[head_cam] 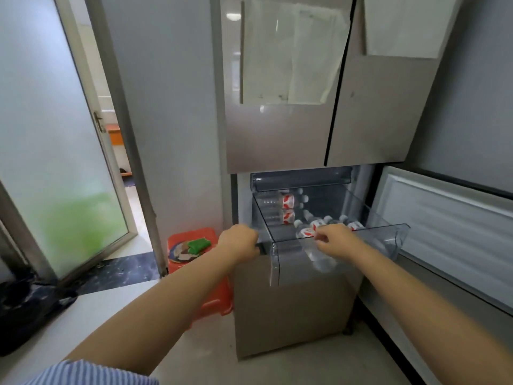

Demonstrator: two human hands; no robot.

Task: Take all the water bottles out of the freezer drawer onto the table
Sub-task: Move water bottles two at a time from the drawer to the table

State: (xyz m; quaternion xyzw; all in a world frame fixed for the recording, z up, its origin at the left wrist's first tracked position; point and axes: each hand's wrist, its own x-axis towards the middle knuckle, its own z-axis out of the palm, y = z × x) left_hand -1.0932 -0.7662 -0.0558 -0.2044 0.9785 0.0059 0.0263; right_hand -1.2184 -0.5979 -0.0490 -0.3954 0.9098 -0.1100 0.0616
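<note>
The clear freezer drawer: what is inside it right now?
The clear freezer drawer holds water bottles with red-and-white labels, lying down; at least five show. The right hand covers part of the front ones, so the exact count is uncertain.

Hands (pixel 286 240) on drawer (pixel 341 237) — bottles (pixel 287 208) inside

- Looks like an office pantry or break room, built around a tall steel fridge (pixel 280 134).
- Left of the fridge, a frosted glass door (pixel 55 140) in a metal frame.
- Beyond that door, a tiled corridor with an orange desk (pixel 115 134).
- At the fridge's foot, a red plastic stool (pixel 213 301) on plain floor.
</note>
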